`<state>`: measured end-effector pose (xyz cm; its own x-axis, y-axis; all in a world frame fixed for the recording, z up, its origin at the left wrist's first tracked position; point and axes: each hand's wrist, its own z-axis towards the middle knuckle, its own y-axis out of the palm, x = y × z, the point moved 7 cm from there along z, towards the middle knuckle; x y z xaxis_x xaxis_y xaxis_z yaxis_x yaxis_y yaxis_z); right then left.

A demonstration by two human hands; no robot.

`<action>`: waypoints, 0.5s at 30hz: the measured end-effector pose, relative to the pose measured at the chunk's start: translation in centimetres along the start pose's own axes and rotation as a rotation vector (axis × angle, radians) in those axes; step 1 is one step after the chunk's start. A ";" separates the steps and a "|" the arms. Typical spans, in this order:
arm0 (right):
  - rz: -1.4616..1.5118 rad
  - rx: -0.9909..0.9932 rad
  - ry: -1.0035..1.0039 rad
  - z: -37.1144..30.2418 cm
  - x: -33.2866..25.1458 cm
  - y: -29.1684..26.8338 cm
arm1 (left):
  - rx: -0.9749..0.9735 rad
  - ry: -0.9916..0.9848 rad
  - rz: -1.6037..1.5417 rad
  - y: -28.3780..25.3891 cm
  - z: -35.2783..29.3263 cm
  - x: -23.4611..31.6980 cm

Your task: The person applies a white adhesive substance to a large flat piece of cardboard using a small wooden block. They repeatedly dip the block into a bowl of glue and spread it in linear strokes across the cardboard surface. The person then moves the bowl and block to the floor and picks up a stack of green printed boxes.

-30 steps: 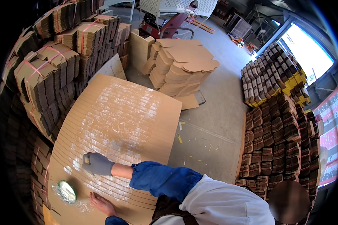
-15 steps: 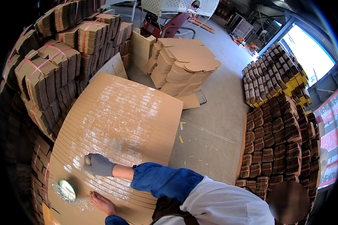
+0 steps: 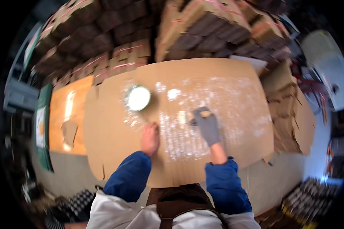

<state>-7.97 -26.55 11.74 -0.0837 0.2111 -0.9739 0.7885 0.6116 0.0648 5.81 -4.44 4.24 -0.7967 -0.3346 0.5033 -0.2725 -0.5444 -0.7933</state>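
A wide layer of overlapped brown cardboard sheets (image 3: 237, 70) lies before me, with streaks of wet, whitish paste across its middle and right. My right hand (image 3: 207, 124), in a grey glove, is closed around a brush (image 3: 183, 118). Its pale head rests on the pasted strips; the handle's end shows above the fist. My bare left hand (image 3: 150, 138) lies on the cardboard left of the paste, its fingers stretched forward and slightly blurred. Beyond it stands a round green-rimmed bowl (image 3: 138, 98) with white contents and clear plastic film around it.
Tied stacks of flat cardboard (image 3: 206, 36) rise along the far side. At the left is an orange wooden board (image 3: 61, 114) with a torn cardboard piece (image 3: 69, 132) on it. Folded cardboard blanks (image 3: 290, 114) are piled at the right, near the sheets' edge.
The view has swung to the left, so the bowl and both hands now sit nearer its middle. My right hand still holds the brush over the pasted strips; my left hand remains on the cardboard.
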 end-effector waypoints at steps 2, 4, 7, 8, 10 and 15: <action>0.069 -0.002 0.030 0.2 1.1 -0.3 | -0.041 -0.018 0.021 -0.1 -0.1 -1.2; 0.046 -0.041 0.026 0.9 1.3 1.3 | -0.027 -0.002 0.023 0.1 -0.4 -1.0; -0.087 0.000 0.006 1.2 2.6 0.5 | 0.001 -0.104 -0.026 0.6 -2.8 -2.2; -0.135 -0.011 -0.023 1.3 2.7 0.8 | -0.003 -0.126 -0.036 1.1 -3.0 -1.7; -0.093 -0.047 -0.010 1.9 2.9 2.2 | -0.020 -0.128 -0.016 1.3 -2.8 -1.3; -0.077 -0.097 -0.066 4.9 3.4 7.2 | -0.044 -0.130 -0.003 2.0 -2.2 -1.2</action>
<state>0.39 -25.20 7.81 -0.0984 0.1120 -0.9888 0.7182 0.6958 0.0073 4.99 -3.41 1.31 -0.7197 -0.4318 0.5437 -0.3004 -0.5124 -0.8045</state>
